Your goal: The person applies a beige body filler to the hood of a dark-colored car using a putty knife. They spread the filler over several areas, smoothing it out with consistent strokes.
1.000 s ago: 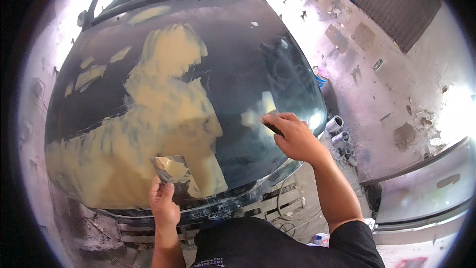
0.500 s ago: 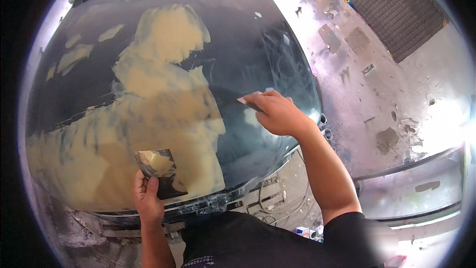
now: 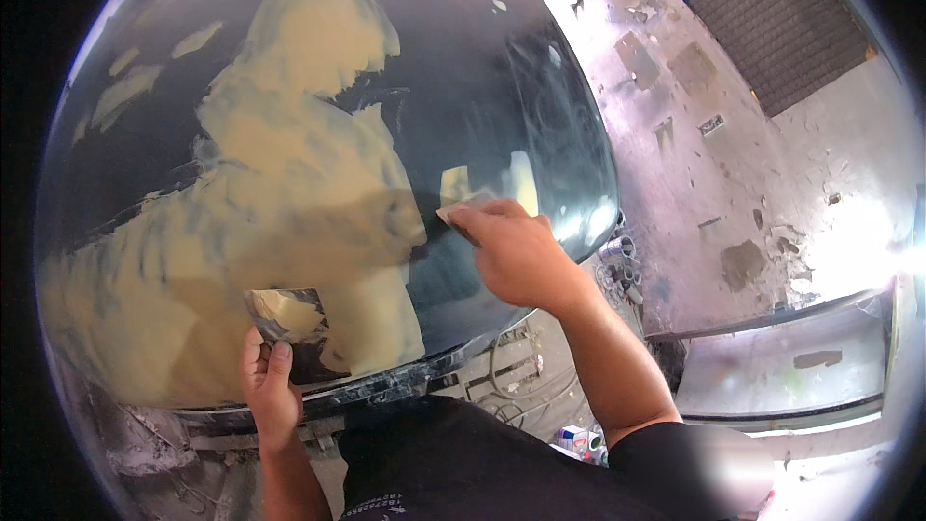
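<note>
Both grips full: L hand (image 3: 272, 388) holds dark, thin, rectangular plate (image 3: 309, 330) w/ cream paste (image 3: 286, 309), near left; R hand (image 3: 518, 249) pinches small, flat, greyish spreader (image 3: 470, 201) at black, curved car hood (image 3: 463, 87), contact unclear. Short, pale-yellow patch (image 3: 453, 179) just far of spreader, long axis near–far; R hand nearer.

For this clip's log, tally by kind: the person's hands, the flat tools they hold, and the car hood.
Hands: 2 (left hand, right hand)
Held flat tools: 2 (dark plate in the left, spreader in the right)
Car hood: 1
Total: 5
</note>
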The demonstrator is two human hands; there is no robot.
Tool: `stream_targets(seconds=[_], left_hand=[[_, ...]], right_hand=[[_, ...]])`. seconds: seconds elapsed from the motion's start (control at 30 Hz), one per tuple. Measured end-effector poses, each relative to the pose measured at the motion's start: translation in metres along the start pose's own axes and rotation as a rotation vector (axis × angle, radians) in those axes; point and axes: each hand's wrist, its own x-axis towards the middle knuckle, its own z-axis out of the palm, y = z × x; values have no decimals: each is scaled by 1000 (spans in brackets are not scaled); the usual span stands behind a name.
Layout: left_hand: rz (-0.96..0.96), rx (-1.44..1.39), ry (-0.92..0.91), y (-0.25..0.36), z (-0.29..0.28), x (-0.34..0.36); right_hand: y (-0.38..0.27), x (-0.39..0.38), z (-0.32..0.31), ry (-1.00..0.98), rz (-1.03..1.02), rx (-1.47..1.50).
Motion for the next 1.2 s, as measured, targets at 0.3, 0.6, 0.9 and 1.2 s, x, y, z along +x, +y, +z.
stream_targets(seconds=[0.3,0.6,0.9,1.2], left_hand=[[28,-3,4,-9,-14,2],[20,-6,14,-9,-7,4],[5,-14,9,-9,-8,1],[36,57,1,-3,-7,4]], right_hand=[[-9,-48,22,-7,-26,-27],[22,10,-20,2,47,-48],[-12,6,6,-30,-29,-102],[-2,-49,12,-45,3,-79]])
